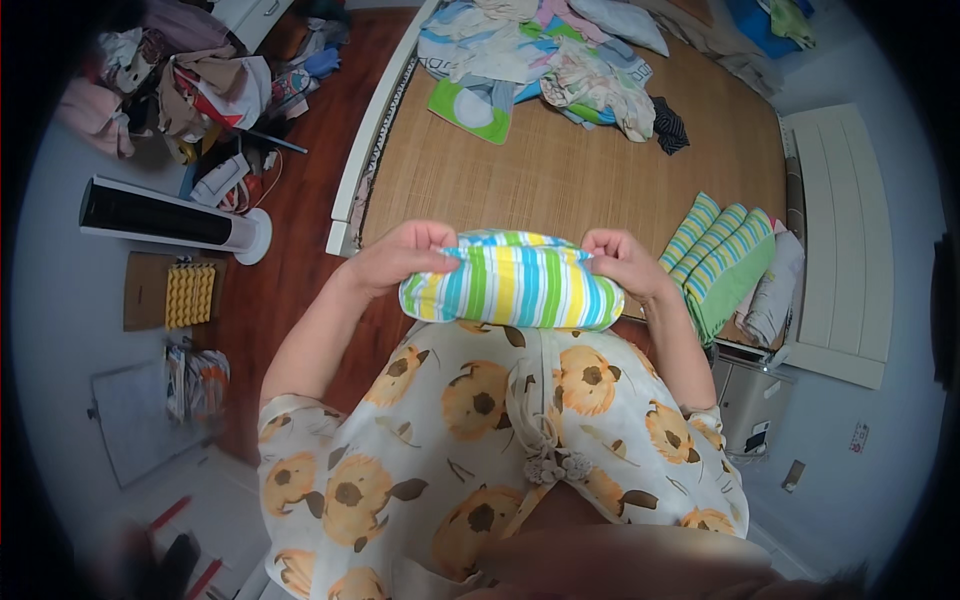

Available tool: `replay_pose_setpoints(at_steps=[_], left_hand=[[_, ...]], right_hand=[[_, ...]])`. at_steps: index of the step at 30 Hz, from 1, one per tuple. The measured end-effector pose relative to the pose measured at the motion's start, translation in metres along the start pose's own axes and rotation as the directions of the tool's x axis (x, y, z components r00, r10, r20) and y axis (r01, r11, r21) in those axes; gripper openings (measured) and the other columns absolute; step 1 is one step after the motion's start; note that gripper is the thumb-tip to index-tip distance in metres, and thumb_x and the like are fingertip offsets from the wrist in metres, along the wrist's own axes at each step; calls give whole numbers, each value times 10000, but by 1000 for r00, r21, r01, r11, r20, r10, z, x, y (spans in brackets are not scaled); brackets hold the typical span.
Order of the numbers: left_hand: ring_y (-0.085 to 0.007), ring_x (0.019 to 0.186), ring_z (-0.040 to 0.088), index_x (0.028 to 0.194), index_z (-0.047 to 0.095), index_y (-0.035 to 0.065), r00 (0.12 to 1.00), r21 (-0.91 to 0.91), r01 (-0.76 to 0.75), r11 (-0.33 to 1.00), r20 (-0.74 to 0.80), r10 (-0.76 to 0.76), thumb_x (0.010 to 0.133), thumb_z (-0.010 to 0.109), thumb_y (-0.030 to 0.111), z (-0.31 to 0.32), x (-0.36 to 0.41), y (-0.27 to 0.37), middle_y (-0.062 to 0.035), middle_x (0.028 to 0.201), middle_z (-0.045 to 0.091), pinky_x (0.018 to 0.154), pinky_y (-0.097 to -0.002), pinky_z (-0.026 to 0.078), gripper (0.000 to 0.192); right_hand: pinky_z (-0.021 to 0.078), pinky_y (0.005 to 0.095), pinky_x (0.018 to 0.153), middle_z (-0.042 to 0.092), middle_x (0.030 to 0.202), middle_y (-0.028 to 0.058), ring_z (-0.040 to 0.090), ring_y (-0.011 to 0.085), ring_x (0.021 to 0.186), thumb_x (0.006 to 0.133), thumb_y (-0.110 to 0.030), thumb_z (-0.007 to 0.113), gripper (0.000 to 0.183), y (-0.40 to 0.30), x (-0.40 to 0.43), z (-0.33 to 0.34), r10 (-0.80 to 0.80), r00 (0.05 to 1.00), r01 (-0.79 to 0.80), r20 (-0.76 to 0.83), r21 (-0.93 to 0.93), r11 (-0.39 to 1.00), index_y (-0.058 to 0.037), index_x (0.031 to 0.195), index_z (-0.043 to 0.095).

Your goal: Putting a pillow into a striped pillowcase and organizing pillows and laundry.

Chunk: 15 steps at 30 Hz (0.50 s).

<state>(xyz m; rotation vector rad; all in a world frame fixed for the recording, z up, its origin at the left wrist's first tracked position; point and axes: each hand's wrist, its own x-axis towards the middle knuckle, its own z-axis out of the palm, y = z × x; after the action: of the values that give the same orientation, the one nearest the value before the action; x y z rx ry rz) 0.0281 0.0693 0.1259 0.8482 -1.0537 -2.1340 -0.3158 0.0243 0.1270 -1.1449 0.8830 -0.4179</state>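
Observation:
A folded bundle of striped cloth [517, 281], in blue, green, yellow and white, hangs in front of my waist. My left hand [409, 255] pinches its upper left edge between thumb and fingers. At the upper right edge, my right hand [622, 261] grips it the same way. The bundle sags a little below both hands, and its underside is hidden. Beyond it lies a bed with a woven mat [480, 176]. On the mat to the right, nearest my right hand, rest several folded or rolled striped cloths [716, 247] with a plain green side.
Crumpled bedding and clothes [540, 67] heap at the bed's far end, beside a dark striped cloth [670, 126]. A white bed frame [382, 112] edges the mat. On the left stand a tower fan [172, 221], a cardboard box [146, 292] and piled clothes [202, 90]. A metallic cabinet [750, 401] stands right.

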Motion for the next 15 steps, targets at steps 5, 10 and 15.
replay_pose_setpoints(at_steps=[5,10,15], left_hand=[[-99,842,622,1056,591,-14,997,-64,57,996,47,-54,846,631,114,19,-5,15,-59,942,647,752,-221,498,249],[-103,844,623,1051,600,-9,991,-29,95,995,-95,-97,858,627,117,-3,7,-6,-50,948,650,754,-232,505,232],[-84,806,615,938,624,11,990,17,106,994,-96,-104,852,641,121,-14,6,-6,-35,924,650,720,-219,496,141]], right_hand=[[363,152,515,542,690,-71,451,-15,584,836,-165,647,148,-3,-3,-4,7,988,4,153,-72,997,-45,802,567],[386,145,569,550,737,-70,471,-14,649,858,-200,660,186,-1,5,-1,6,995,-10,95,40,999,-36,890,580],[396,149,582,545,749,-69,467,-13,670,865,-154,643,173,-10,16,-1,24,978,-3,205,-99,995,-23,959,578]])
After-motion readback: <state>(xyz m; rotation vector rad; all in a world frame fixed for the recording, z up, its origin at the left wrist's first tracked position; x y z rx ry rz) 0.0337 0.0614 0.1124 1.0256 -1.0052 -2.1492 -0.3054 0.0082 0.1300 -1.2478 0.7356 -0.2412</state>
